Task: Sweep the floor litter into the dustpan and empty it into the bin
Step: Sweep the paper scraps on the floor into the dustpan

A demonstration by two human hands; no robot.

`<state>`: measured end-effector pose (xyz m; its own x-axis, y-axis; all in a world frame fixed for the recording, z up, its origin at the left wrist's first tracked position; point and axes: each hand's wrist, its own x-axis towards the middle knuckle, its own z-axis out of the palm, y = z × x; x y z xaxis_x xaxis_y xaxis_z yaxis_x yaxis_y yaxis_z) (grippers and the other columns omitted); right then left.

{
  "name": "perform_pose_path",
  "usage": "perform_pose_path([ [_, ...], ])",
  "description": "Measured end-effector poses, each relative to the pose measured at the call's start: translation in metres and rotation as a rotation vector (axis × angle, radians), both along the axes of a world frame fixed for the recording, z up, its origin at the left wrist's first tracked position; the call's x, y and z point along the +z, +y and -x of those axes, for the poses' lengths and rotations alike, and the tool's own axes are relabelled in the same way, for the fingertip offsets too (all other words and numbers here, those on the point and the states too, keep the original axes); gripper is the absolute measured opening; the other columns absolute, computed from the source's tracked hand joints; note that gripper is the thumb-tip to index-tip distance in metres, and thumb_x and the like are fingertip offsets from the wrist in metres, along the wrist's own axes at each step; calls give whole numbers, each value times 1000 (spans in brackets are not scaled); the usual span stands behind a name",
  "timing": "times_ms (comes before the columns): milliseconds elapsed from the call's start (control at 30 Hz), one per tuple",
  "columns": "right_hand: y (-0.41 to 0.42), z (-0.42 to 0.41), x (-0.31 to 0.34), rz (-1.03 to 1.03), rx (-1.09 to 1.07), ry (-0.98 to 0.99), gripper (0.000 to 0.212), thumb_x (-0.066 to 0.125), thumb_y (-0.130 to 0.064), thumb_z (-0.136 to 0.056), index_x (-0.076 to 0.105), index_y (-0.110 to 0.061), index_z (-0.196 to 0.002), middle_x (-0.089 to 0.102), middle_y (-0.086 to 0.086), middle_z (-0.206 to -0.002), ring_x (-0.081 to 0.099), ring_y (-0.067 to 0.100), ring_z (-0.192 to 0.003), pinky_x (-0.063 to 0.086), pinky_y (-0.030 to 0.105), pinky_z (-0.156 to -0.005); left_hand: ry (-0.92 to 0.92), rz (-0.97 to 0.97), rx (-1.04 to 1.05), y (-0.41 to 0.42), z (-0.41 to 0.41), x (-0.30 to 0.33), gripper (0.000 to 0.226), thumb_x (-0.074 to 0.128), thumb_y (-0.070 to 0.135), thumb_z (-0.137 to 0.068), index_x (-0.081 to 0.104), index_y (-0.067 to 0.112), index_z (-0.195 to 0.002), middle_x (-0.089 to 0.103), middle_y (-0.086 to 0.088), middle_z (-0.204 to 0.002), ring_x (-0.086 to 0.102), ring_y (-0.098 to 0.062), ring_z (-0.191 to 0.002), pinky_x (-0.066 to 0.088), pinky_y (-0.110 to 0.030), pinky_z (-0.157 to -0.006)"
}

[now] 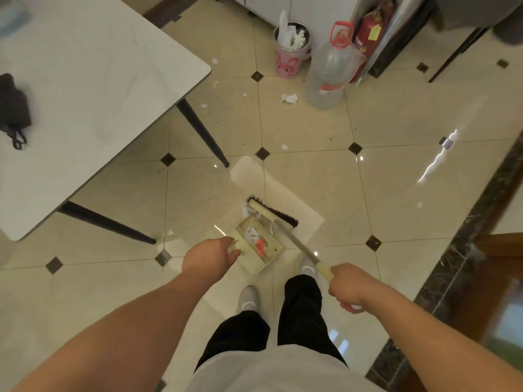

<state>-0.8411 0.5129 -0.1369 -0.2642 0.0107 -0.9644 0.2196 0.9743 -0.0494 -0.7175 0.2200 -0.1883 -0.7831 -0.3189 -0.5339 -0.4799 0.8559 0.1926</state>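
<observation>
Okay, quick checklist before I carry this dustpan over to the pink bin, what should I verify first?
1. Left hand gripping the dustpan handle: ok.
2. Right hand gripping the broom handle: ok.
3. Litter fully inside the pan: not ok, a white scrap sits at the broom head, outside the pan.
4. Rest of the floor swept: not ok, crumpled paper and small bits lie near the water jug.
5. Room in the pink bin: cannot tell, white paper already pokes above its rim.
6. Path to the bin: ok, open tiles past the table leg.
</observation>
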Motion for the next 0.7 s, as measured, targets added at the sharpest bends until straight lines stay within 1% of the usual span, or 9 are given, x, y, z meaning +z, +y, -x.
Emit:
perform_pose_path([
  [100,-6,-19,31,43,-51,-17,26,53,-4,-89,65,-1,-111,59,14,-77,53,25,-61,40,33,-57,-9,-57,1,-1,-16,-11,44,46,59,-98,63,26,-121,71,-3,-98,66,-25,-92,48,-33,-66],
  [200,0,-21,66,64,-228,25,25,53,-2,-91,67,-15,-107,56,10,-77,45,15,-55,36,25,-51,-18,-71,-22,-10,-27,-15,43,45,56,-99,63,21,-118,71,-6,-98,66,-27,-93,48,-34,-67],
  [333,4,-28,83,115,-315,117,35,56,-5,-93,65,-25,-121,55,10,-78,43,14,-54,35,23,-47,22,-88,-25,-24,-41,-12,39,47,53,-100,65,24,-118,71,-3,-95,65,-26,-91,52,-35,-70],
  [367,2,-29,81,127,-308,148,33,56,-6,-95,63,-20,-124,54,11,-78,43,15,-53,34,24,-47,38,-84,-25,-25,-45,-10,38,47,53,-99,65,25,-118,71,-2,-94,65,-25,-90,52,-34,-69],
  [433,-7,-30,70,151,-272,215,22,55,-13,-98,63,-12,-119,51,11,-73,41,15,-49,32,24,-46,49,-73,-17,-28,-53,-6,37,47,55,-99,65,28,-117,72,0,-94,66,-23,-90,49,-32,-65],
  [500,-22,-32,49,136,-200,257,17,50,-17,-99,65,-10,-100,50,9,-66,44,17,-44,33,23,-44,38,-71,8,-32,-65,-5,38,45,58,-98,65,32,-117,71,3,-93,66,-21,-89,49,-32,-64],
  [600,-44,-48,10,72,-68,244,18,44,-11,-97,59,-8,-86,55,10,-71,60,28,-56,45,30,-49,22,-76,54,-36,-82,-4,39,44,60,-98,65,34,-116,71,4,-92,64,-20,-86,48,-31,-63],
  [667,-55,-63,-3,52,-57,187,17,45,-9,-98,53,-12,-82,52,7,-72,56,21,-58,54,35,-57,5,-70,63,-33,-87,-3,37,43,60,-99,64,32,-112,70,4,-90,60,-19,-80,43,-30,-60],
  [700,-59,-70,-6,42,-83,144,14,46,-7,-98,55,-8,-88,52,7,-72,54,18,-57,52,33,-55,7,-64,59,-32,-90,-4,37,43,60,-99,64,31,-110,69,5,-89,58,-18,-78,43,-30,-61],
])
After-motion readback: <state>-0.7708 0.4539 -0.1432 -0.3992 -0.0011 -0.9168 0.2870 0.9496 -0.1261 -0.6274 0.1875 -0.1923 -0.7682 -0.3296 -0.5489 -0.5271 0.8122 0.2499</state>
